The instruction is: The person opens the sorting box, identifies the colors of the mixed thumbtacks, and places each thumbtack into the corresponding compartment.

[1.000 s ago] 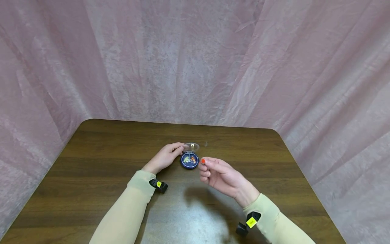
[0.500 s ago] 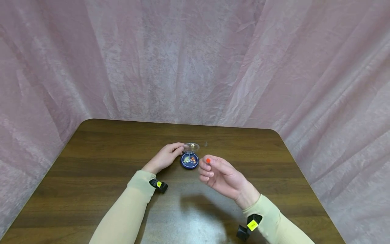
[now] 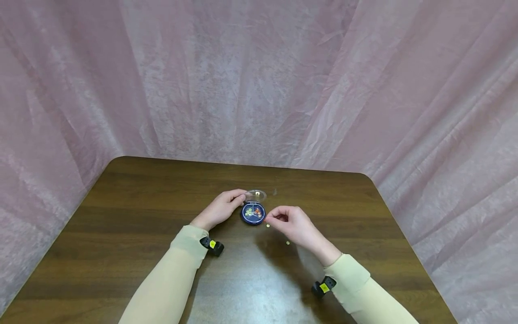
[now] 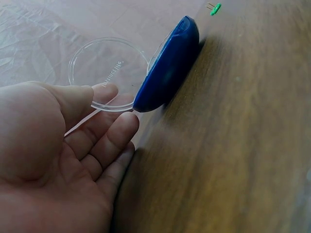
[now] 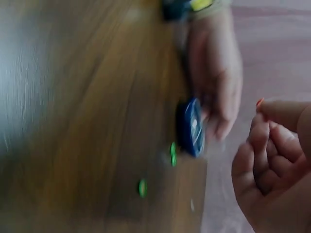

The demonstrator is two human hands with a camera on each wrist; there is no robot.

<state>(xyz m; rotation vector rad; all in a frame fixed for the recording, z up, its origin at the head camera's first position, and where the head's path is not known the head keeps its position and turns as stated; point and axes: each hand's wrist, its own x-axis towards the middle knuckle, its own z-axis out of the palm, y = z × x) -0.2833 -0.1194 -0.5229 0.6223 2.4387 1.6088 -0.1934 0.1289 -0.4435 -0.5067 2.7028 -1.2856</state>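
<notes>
A round blue case (image 3: 253,214) sits on the table, its clear lid (image 3: 256,195) raised. Its divided inside holds several small green and orange thumbtacks. My left hand (image 3: 221,208) pinches the lid's edge between thumb and fingers, clearly so in the left wrist view. To the right of the case my right hand (image 3: 297,227) pinches an orange-red thumbtack (image 5: 260,102) at its fingertips, largely hidden by them. Green thumbtacks (image 5: 142,188) lie loose on the wood near the case; another green thumbtack (image 4: 215,8) shows beyond the case in the left wrist view.
The brown wooden table (image 3: 162,189) has rounded far corners. A pink curtain (image 3: 234,90) hangs behind and along its sides. A small clear sliver (image 3: 274,192) lies to the right of the lid. Black cameras (image 3: 212,246) are strapped to both wrists.
My right hand has turned over, back upward, and brought the orange-red thumbtack down and left beside the case. Loose green thumbtacks now show near it. The left hand keeps its hold on the lid.
</notes>
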